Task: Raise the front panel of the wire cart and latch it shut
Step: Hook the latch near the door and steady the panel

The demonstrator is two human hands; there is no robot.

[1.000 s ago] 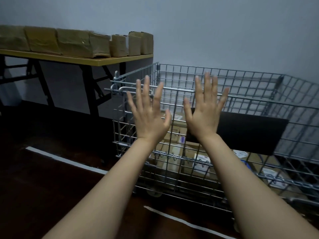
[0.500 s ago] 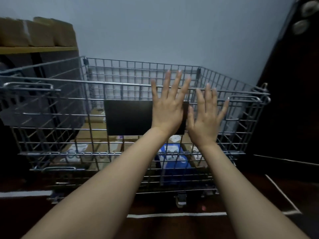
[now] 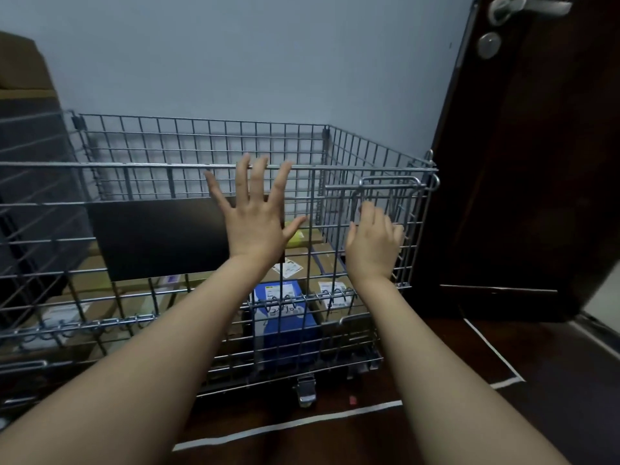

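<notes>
facing the wire cart (image 3: 141,166), left hand (image 3: 258,219) splayed, right hand (image 3: 374,246) curled; labels unreadable.

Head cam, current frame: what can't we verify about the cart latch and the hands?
- Right latch: whether it is engaged is unclear; wires overlap it.
- Right hand: fingertips curl out of sight, so contact with the front panel is unclear.
- Left hand: palm faces away, touch unclear.
- Panel's left end: cut off by the frame edge.
</notes>
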